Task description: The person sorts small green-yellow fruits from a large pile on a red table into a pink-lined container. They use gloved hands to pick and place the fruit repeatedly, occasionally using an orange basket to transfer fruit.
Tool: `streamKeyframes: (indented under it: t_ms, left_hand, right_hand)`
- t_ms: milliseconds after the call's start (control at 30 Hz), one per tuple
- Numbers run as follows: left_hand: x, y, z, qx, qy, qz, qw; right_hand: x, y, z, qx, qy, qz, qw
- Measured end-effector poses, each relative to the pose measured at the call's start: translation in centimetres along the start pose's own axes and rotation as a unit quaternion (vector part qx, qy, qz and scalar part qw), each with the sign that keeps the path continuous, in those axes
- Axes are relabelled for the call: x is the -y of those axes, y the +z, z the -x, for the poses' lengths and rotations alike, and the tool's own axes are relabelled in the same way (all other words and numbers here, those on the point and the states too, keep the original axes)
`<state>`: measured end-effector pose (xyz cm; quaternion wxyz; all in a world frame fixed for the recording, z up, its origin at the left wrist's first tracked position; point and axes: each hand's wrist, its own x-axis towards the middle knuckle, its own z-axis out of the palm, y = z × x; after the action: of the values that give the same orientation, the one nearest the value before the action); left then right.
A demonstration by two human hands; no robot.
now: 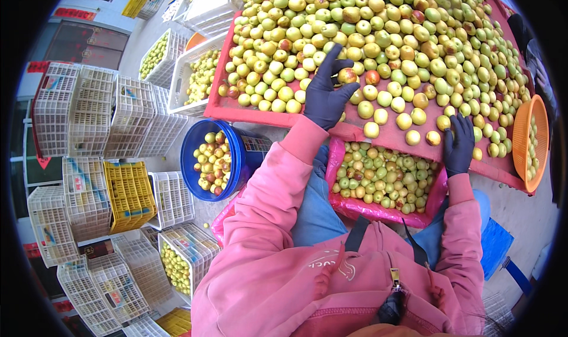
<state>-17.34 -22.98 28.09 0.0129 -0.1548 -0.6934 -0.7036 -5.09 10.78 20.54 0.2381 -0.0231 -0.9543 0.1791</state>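
Note:
A big heap of green and reddish jujubes (355, 22) covers a red, cloth-lined sorting table (262, 114). My left hand (328, 88), in a dark glove, holds a red-blotched jujube (347, 76) between thumb and fingers over the near part of the heap. At the table's near edge, my right hand (459, 144), gloved alike, rests beside a yellowish jujube (443, 123) with its fingers bent; whether it grips anything is hard to tell. Between my knees, below the edge, stands a container lined with pink plastic (355, 210), filled with smaller green jujubes (386, 177).
A blue bucket (186, 177) with reddish jujubes stands left of my legs. An orange basket (519, 146) leans at the table's right corner. White crates (133, 115) are stacked at the left, with a yellow crate (128, 195) among them. A person (534, 62) is partly visible at far right.

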Motion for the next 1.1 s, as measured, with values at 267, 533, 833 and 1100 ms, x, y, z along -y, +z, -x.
streamKeyframes:
  t_ms: [267,533,833,1100]
  left_hand:
    - [0.0,-1.5,0.4,-0.036,-0.011,-0.007,0.999]
    - [5.9,-3.4,0.8,-0.069,-0.002,-0.154,0.986]
    - [7.2,1.0,1.9,0.037,0.138,-0.350,0.926]
    - [4.1,6.6,2.8,0.196,0.138,-0.386,0.891]
  right_hand:
    - [0.1,0.6,0.3,-0.010,-0.010,0.017,1.000]
    - [-2.2,1.2,0.6,-0.022,-0.020,0.023,0.999]
    - [-2.7,-3.3,0.1,-0.052,0.053,0.101,0.992]
    - [4.1,2.6,-13.7,0.043,0.005,0.156,0.987]
